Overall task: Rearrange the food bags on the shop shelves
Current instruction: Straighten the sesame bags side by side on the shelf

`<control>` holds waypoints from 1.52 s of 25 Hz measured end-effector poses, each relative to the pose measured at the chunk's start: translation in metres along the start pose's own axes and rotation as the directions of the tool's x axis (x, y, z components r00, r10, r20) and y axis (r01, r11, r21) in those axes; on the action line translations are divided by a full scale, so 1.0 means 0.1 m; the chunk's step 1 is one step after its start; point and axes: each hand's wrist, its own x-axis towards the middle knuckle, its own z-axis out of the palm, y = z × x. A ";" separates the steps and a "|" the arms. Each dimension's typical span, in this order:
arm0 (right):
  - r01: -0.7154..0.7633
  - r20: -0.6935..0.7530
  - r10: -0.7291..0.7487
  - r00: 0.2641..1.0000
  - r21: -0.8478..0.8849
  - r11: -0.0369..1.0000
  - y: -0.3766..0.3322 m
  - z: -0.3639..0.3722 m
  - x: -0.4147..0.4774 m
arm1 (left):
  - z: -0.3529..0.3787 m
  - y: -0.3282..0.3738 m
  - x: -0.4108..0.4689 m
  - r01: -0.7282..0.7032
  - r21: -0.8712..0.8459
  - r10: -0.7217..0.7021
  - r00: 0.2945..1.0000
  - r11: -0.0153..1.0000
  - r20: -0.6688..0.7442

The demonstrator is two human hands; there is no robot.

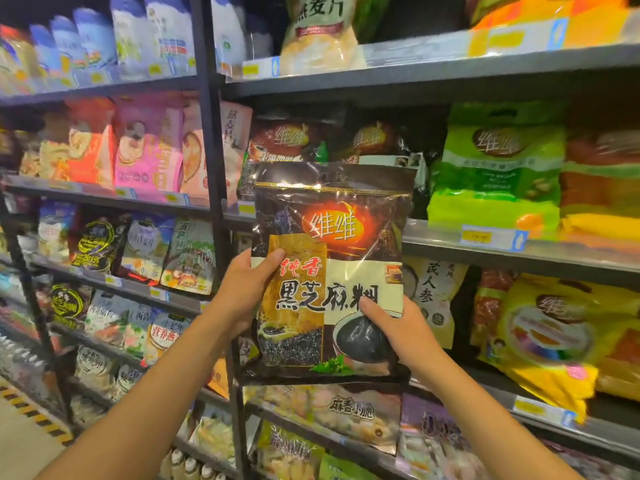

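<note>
1. Your left hand (247, 285) grips the left edge of the black bag (329, 271) about halfway up. The thumb is curled onto the front and the other fingers are hidden behind.
2. Your right hand (398, 327) grips the same bag at its lower right edge. The thumb is pressed onto the printed front and the fingers are out of sight behind it.
3. You hold the black bag upright between both hands, front towards you. It is in the air before the shelves and rests on none of them.
4. Just below the black bag's bottom edge, a pale snack bag (346, 414) lies on a lower shelf.
5. Just behind the black bag's right edge stands a cream bag (433, 296) with dark characters.
6. Behind the black bag's top edge, two dark bags (287, 140) stand side by side, partly covered by it.
7. Right of the black bag, level with its top, stands a green bag (498, 168). A price label (491, 237) sits on the shelf edge (554, 258) under it.
8. Lower right of the black bag, a yellow bag (554, 334) hangs over its shelf edge; it is blurred.
9. Left of the black bag, past the black upright post (207, 133), stands a pink bag (149, 147).
10. Above the black bag, one shelf up, stands a pale oat bag (318, 32).
</note>
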 end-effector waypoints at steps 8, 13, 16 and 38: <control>-0.012 -0.125 0.014 0.992 0.016 1.000 -0.60 -0.43 0.63 | 0.59 0.53 0.94 0.004 -0.034 0.002 0.986 0.999 0.169; -0.035 -0.172 0.032 0.985 -0.012 0.999 -1.00 -0.58 1.07 | 0.85 0.90 1.58 0.041 -0.016 -0.035 0.960 0.999 0.276; -0.065 -0.148 0.059 0.987 -0.038 0.997 -1.25 -0.65 1.29 | 0.98 1.06 1.92 0.079 -0.011 -0.071 0.948 0.997 0.310; -0.185 -0.145 0.168 0.975 -0.115 0.976 -0.91 -0.92 2.46 | 1.19 1.08 2.84 -0.127 0.207 0.045 0.932 0.970 0.360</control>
